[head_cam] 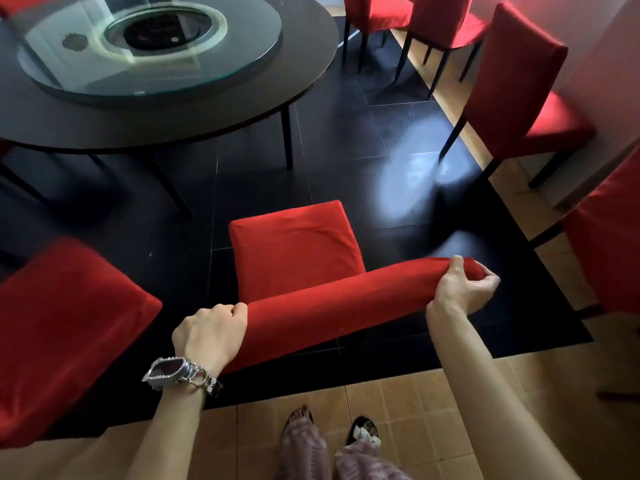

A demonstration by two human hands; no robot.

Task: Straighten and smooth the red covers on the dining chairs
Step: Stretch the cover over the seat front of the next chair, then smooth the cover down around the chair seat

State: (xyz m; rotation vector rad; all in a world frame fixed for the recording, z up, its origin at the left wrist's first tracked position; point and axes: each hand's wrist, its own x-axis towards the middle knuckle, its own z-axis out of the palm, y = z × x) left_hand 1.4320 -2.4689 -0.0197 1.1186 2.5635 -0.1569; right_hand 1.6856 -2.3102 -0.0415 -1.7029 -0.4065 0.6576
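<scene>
A dining chair with a red cover [294, 251] stands right in front of me, seen from behind and above. The top of its backrest [339, 303] runs from lower left to upper right. My left hand [211, 332], with a silver watch on the wrist, grips the cover at the left end of the backrest top. My right hand [462, 289] grips the cloth at the right end, thumb on top and fingers curled under. The seat cover shows a few slight creases.
A round black table [207, 112] with a glass turntable [149, 46] stands beyond the chair. Another red-covered chair [59, 323] is close on the left. Several more red chairs [519, 95] line the right wall. My feet stand on tan tiles.
</scene>
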